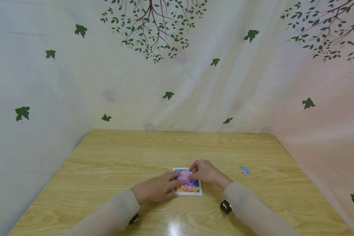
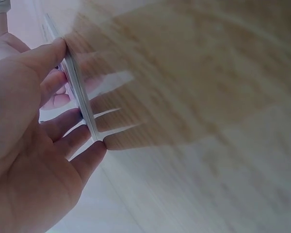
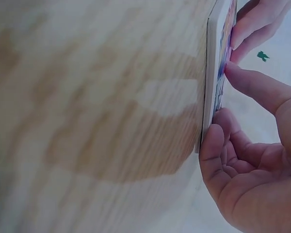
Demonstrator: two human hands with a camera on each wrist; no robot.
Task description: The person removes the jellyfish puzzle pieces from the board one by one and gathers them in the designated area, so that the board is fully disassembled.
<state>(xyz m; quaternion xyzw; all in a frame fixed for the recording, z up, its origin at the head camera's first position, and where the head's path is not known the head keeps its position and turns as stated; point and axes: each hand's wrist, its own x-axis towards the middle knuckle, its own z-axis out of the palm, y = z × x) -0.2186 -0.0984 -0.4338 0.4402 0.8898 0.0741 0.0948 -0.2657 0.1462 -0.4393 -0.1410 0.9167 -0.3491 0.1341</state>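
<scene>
A small jigsaw puzzle (image 1: 188, 188) in a white frame lies flat on the wooden table, showing a pink cartoon face above yellow and pink flowers. From its left side my left hand (image 1: 157, 188) reaches over, with fairly straight fingers on the picture and frame and the thumb by the near left corner. In the left wrist view, fingertips line the board's edge (image 2: 80, 92). My right hand (image 1: 207, 172) holds the upper right part of the puzzle, thumb on the picture and bent fingers around the frame's corner. Those fingers hide that corner.
One loose blue and pink puzzle piece (image 1: 245, 170) lies to the right of the puzzle. Black wrist straps (image 1: 225, 207) show at the sleeves. A pale curtain (image 1: 129, 88) with leaf prints hangs around the wooden table (image 1: 121, 150).
</scene>
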